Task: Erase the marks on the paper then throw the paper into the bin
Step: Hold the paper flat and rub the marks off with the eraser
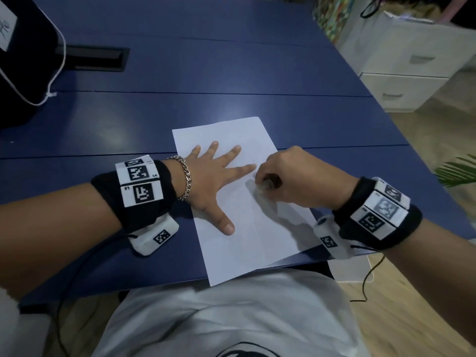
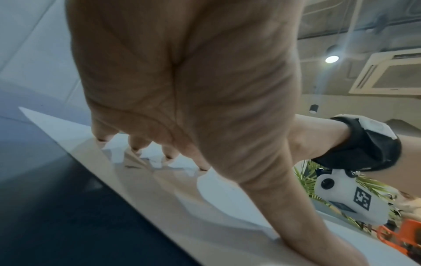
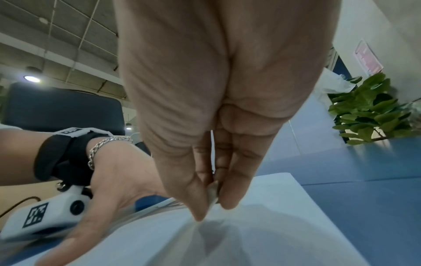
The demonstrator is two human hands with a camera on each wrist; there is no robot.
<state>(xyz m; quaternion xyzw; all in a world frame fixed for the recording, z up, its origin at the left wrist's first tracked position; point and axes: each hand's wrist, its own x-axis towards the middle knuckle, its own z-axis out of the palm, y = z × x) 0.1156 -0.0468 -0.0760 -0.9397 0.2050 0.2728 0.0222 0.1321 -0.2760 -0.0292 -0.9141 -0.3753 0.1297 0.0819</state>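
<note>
A white sheet of paper (image 1: 247, 222) lies on the blue table (image 1: 180, 104), its near corner hanging over the front edge. My left hand (image 1: 219, 173) lies flat on the sheet with fingers spread, pressing it down; its fingertips (image 2: 136, 144) touch the paper (image 2: 227, 198). My right hand (image 1: 288, 176) sits just right of the left fingers, fingers curled, and pinches a small pale eraser (image 3: 212, 194) between thumb and fingers against the paper (image 3: 262, 234). In the head view the eraser (image 1: 261, 186) shows only as a pale blur. Faint marks on the sheet are hardly visible. No bin is in view.
A dark bag (image 1: 23, 60) with a white cord sits at the table's far left, beside a black cable slot (image 1: 98, 59). White drawers (image 1: 404, 73) stand to the right past the table edge. A green plant (image 3: 369, 111) is on the right.
</note>
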